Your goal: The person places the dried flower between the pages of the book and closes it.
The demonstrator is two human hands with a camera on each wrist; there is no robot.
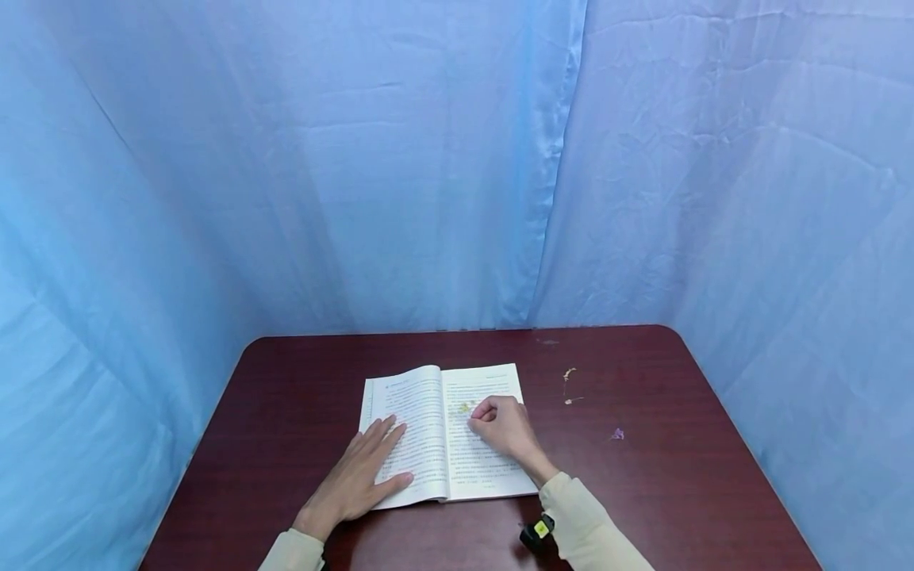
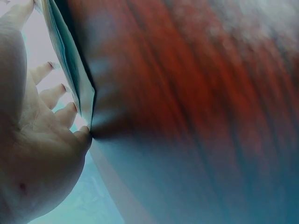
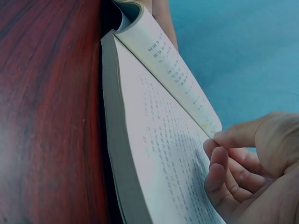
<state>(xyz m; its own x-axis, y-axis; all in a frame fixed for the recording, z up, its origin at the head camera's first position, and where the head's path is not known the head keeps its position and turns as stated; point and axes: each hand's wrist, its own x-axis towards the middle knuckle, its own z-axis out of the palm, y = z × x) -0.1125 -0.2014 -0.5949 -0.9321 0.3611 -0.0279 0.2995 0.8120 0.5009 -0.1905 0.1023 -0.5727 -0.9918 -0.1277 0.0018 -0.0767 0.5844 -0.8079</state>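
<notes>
An open book [image 1: 481, 468] with printed pages lies on the dark red table. My left hand [image 1: 364, 468] rests with its fingers spread on the left-hand page; in the left wrist view its fingertips reach over the edge of the pages [image 2: 70, 60]. Over the right-hand page, my right hand [image 1: 503, 424] has thumb and forefinger pinched together, the other fingers curled. Right at those fingertips is a small yellow dried flower [image 1: 464, 408], near the book's fold. In the right wrist view the pinching hand [image 3: 247, 163] hides most of it.
To the right of the book lie thin dried sprigs [image 1: 568, 388] and a small purple flower [image 1: 617, 434] on the table [image 1: 678, 492]. Light blue curtains [image 1: 428, 198] hang behind the table and at both sides.
</notes>
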